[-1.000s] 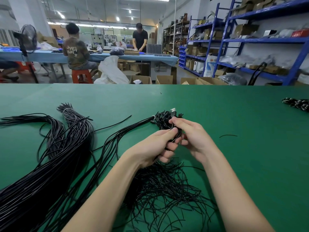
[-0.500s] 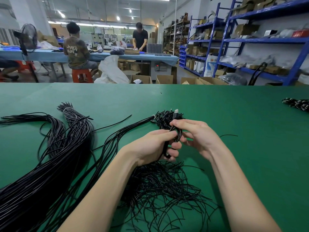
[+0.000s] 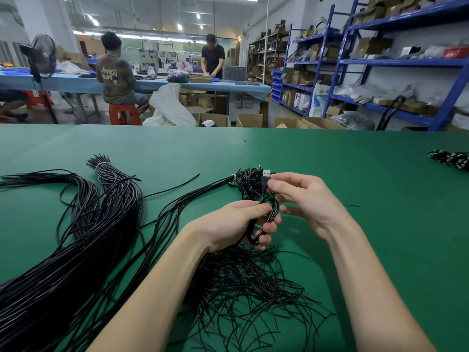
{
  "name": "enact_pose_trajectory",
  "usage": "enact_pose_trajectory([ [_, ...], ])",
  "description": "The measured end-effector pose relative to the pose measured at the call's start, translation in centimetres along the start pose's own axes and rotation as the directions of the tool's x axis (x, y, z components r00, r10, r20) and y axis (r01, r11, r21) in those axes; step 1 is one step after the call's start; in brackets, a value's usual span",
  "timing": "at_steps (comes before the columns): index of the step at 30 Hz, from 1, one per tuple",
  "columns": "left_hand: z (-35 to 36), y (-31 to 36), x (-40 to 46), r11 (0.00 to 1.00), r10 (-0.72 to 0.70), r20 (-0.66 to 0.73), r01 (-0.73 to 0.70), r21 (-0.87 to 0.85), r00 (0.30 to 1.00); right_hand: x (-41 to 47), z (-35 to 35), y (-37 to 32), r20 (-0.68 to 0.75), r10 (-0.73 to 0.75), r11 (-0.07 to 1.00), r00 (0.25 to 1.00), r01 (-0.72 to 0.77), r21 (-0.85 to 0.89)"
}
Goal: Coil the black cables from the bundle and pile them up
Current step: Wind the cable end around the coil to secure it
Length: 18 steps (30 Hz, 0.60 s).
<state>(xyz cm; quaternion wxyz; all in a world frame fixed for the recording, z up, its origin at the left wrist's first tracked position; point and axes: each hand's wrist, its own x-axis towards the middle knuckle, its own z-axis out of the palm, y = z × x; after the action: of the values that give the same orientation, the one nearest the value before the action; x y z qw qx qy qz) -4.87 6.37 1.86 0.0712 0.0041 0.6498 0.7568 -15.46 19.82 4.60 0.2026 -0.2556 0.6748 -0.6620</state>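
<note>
Coiling one black cable over the green surface [image 3: 330, 158]

Left hand [image 3: 236, 224] grips the cable coil [image 3: 269, 219]; right hand [image 3: 304, 196] pinches its USB plug [image 3: 265, 174] above the bundle [image 3: 76, 250].

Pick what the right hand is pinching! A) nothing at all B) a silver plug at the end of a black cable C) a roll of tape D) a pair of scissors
B: the right hand pinches the black cable just below its silver plug, while the left hand holds the looped coil of that cable.
</note>
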Motion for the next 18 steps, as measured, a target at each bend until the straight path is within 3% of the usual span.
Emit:
enact_pose_trajectory([
  [7, -0.1, 0.5, -0.2, 0.996, 0.044, -0.032, -0.042, 0.077, 0.999, 0.2, 1.0, 0.7, -0.041, 0.023, 1.000, 0.999, -0.023, 0.000],
  [13, 0.3, 0.1, 0.0, 0.999, 0.007, -0.048, -0.009, -0.052, 0.999, 0.2, 0.8, 0.8, 0.041, 0.039, 0.997, 0.998, -0.036, -0.070],
  [18, 0.5, 0.0, 0.5, 0.992, -0.015, -0.170, 0.036, 0.120, 0.985, 0.3, 1.5, 1.1, 0.022, -0.070, 0.979, 0.997, 0.073, -0.188],
])
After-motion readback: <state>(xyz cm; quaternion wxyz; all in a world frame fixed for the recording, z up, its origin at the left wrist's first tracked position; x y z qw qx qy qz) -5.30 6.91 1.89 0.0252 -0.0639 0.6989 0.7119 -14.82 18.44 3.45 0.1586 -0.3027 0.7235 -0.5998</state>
